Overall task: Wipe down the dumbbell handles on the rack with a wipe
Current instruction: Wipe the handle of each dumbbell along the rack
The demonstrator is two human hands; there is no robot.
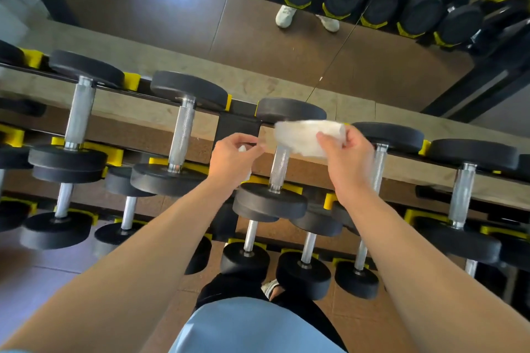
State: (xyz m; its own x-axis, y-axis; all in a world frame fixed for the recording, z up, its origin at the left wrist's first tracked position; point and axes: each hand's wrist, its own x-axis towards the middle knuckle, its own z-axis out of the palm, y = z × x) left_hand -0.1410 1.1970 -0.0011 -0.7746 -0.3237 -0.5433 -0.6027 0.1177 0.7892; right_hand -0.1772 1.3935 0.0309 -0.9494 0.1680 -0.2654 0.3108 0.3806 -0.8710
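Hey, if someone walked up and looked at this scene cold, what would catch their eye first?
Probably the white wipe, held up in the middle above the rack by the right hand, while the left hand pinches a smaller white piece. Next, the rows of black dumbbells with silver handles on the yellow-cradled rack, and the mirror behind reflecting more dumbbells.

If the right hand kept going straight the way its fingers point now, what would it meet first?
Probably the upper black head of the dumbbell under the wipe. The right hand pinches the wipe and points up-left toward that head, though depth is unclear from this one view.
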